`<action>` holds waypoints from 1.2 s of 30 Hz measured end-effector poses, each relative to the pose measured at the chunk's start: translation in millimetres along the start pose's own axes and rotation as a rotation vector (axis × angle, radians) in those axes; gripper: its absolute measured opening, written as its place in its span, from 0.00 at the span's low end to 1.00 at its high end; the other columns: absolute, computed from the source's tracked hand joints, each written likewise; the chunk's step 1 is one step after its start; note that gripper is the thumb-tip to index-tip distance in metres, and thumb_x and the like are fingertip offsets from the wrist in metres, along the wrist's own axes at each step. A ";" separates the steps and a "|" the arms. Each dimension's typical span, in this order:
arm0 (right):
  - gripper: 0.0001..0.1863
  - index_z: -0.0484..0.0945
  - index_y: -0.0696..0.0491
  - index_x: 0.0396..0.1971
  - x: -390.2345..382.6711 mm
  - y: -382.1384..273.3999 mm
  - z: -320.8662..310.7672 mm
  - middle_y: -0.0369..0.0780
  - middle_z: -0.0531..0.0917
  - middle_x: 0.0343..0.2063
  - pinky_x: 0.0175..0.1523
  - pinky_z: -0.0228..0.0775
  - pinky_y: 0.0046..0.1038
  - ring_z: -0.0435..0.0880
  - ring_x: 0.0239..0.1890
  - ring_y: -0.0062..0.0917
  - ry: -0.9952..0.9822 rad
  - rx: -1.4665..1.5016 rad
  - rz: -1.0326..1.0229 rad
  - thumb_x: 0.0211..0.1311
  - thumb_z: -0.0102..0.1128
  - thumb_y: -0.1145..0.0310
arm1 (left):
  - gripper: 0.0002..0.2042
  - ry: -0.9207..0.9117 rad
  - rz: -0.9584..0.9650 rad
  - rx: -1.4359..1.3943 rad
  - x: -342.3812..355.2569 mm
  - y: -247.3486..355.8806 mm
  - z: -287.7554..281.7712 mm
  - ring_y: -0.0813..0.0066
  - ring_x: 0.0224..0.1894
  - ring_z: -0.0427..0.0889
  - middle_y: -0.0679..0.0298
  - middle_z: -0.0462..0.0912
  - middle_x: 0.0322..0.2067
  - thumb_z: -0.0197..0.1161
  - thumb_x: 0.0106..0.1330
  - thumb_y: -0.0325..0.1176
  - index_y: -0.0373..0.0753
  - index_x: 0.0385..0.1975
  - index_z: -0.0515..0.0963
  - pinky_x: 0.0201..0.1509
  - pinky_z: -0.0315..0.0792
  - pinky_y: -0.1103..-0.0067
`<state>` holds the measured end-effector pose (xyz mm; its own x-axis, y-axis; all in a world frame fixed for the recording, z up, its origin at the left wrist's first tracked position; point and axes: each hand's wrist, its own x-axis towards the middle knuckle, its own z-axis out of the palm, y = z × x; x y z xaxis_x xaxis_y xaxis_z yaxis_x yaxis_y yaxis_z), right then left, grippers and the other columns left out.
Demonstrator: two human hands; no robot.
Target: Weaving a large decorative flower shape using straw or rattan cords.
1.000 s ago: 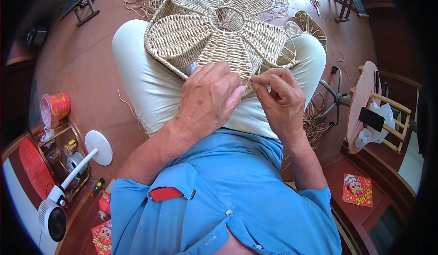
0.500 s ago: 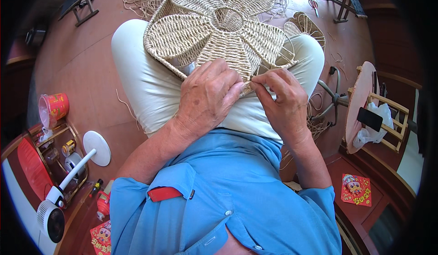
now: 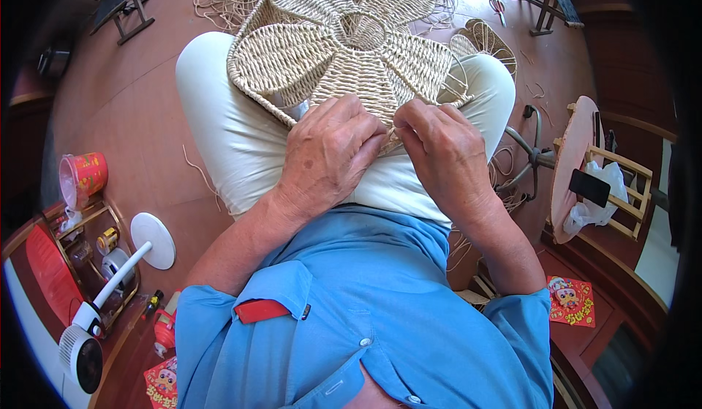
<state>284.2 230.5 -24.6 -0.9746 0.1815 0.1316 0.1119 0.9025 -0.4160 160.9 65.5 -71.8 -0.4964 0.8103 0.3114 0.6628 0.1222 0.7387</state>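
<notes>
A flower-shaped woven piece of pale straw cord (image 3: 351, 76), with several petals around a round open centre, rests across my lap and knees. My left hand (image 3: 329, 149) is closed on its near edge, below the middle petal, fingertips mostly hidden under the knuckles. Just to its right my right hand (image 3: 439, 153) has its fingers curled in a pinch at the same edge, on strands largely hidden by the fingers. The petal at the right has open cord loops along its rim (image 3: 457, 94).
Loose cord (image 3: 219, 3), scissors (image 3: 498, 10), another woven piece (image 3: 491, 39) and two folding stools (image 3: 121, 10) (image 3: 548, 6) lie around. A bucket (image 3: 82, 177) and white fan (image 3: 80, 358) are left, a swivel-chair base (image 3: 534, 156) and round board (image 3: 569, 167) right.
My right hand has turned further palm-down and moved slightly left, toward my left hand; its fingertips are now more hidden. The woven piece has shifted slightly up and left in view.
</notes>
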 end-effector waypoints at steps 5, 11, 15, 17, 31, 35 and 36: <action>0.05 0.77 0.53 0.41 0.6 -1.2 0.2 0.43 0.82 0.31 0.46 0.76 0.42 0.83 0.38 0.42 0.026 -0.060 -0.027 0.70 0.63 0.76 | 0.06 -0.033 0.056 0.023 -1.0 -0.6 -3.5 0.59 0.39 0.82 0.62 0.79 0.32 0.75 0.65 0.31 0.39 0.36 0.85 0.44 0.75 0.64; 0.07 0.79 0.54 0.43 0.7 0.9 -0.6 0.42 0.86 0.33 0.44 0.79 0.38 0.88 0.38 0.37 -0.023 0.122 0.101 0.68 0.67 0.77 | 0.07 -0.048 0.060 0.033 -1.1 -2.0 -2.6 0.58 0.40 0.82 0.62 0.79 0.34 0.74 0.65 0.33 0.40 0.36 0.83 0.45 0.76 0.63; 0.10 0.80 0.56 0.45 0.1 -0.9 -4.3 0.39 0.91 0.37 0.42 0.80 0.27 0.91 0.35 0.24 -0.068 0.270 0.290 0.67 0.69 0.79 | 0.06 -0.041 0.056 -0.011 -0.4 -3.7 -2.7 0.58 0.38 0.81 0.61 0.79 0.32 0.74 0.64 0.30 0.39 0.37 0.85 0.43 0.76 0.63; 0.10 0.79 0.56 0.47 1.4 -0.6 -7.5 0.42 0.90 0.35 0.43 0.81 0.32 0.92 0.36 0.31 -0.084 0.327 0.334 0.68 0.68 0.78 | 0.06 -0.032 0.060 -0.018 0.4 -3.9 -2.2 0.58 0.38 0.81 0.61 0.79 0.32 0.74 0.64 0.30 0.39 0.37 0.85 0.43 0.76 0.63; 0.13 0.77 0.59 0.48 15.7 7.9 -19.8 0.49 0.91 0.34 0.46 0.84 0.40 0.94 0.41 0.44 -0.225 0.414 0.369 0.66 0.68 0.76 | 0.07 -0.087 0.109 0.089 4.0 -4.5 -4.5 0.60 0.41 0.83 0.62 0.79 0.35 0.74 0.65 0.31 0.40 0.39 0.85 0.45 0.78 0.64; 0.09 0.81 0.59 0.43 16.1 8.6 -22.5 0.48 0.90 0.34 0.45 0.83 0.42 0.93 0.39 0.44 -0.269 0.367 0.327 0.65 0.69 0.76 | 0.06 -0.129 0.110 0.100 7.9 -2.9 -5.9 0.59 0.42 0.82 0.61 0.79 0.37 0.72 0.67 0.32 0.39 0.39 0.84 0.46 0.78 0.64; 0.07 0.83 0.59 0.41 15.3 8.2 -22.7 0.48 0.90 0.34 0.44 0.82 0.42 0.92 0.38 0.44 -0.296 0.332 0.304 0.64 0.69 0.76 | 0.06 -0.143 0.106 0.108 9.0 -2.5 -5.9 0.59 0.42 0.82 0.61 0.79 0.37 0.72 0.68 0.32 0.39 0.38 0.83 0.47 0.78 0.64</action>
<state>274.6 249.6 -5.6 -0.9261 0.2542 -0.2789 0.3772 0.6458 -0.6638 151.5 69.1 -67.3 -0.3409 0.8941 0.2905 0.7674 0.0861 0.6354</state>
